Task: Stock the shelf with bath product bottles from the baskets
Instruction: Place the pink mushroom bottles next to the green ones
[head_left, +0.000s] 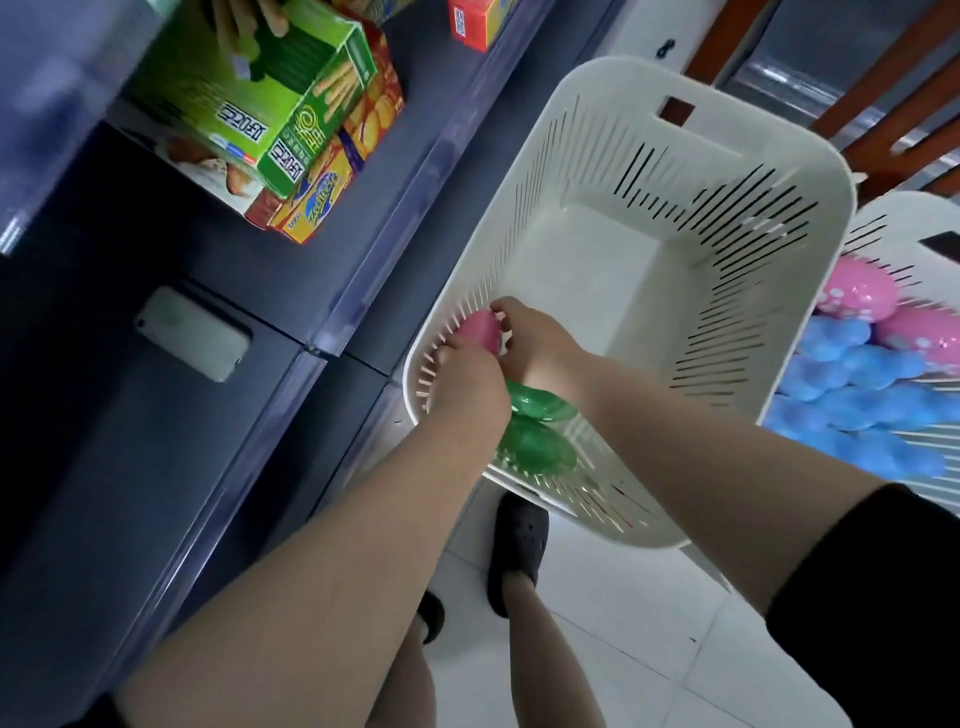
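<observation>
From the head camera, both hands are down in the near corner of the white basket. The left hand and the right hand meet on a pink bottle; the fingers of both curl around it, so both are grasping it. Just below the hands, toward the person, lie two green bottles, partly hidden under the wrists. Past the hands, the rest of this basket shows only its bare floor, so it looks almost used up.

Off to the right of the right hand, a second basket holds a heap of blue bottles and pink ones. That part looks not yet started.

To the left of the left hand stands the dark shelf, with snack boxes up higher. No bath bottles can be seen on it here, so much work seems left.
</observation>
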